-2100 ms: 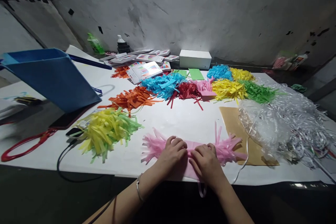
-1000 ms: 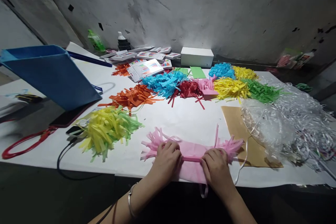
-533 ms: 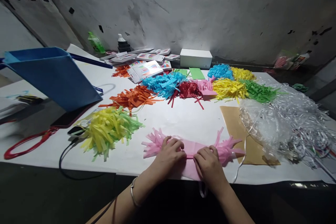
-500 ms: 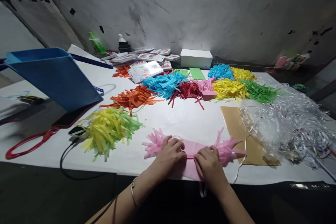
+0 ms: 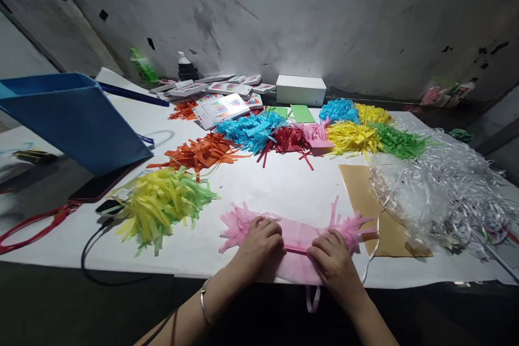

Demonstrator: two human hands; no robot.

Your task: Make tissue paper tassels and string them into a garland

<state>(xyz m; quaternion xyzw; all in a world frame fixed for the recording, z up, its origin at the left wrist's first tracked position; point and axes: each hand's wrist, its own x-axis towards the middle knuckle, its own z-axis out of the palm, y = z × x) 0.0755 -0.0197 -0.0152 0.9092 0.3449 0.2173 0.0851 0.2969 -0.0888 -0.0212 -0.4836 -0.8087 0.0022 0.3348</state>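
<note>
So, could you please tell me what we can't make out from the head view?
- Undersides of the fingers on the left hand and right hand: hidden by the hands.
- Inside of the blue bin: hidden by its front wall.
- Far end of the red cord: cut off by the left edge.
- Print on the white box: too small.

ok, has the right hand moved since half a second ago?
Yes. The right hand has shifted slightly to the right, closer to the left edge of the brown sheet.

The white-covered table [image 5: 279, 181] carries colourful fringed bundles [image 5: 162, 200], thin boxes [image 5: 223, 112] and brown paper [image 5: 383, 221].
</note>
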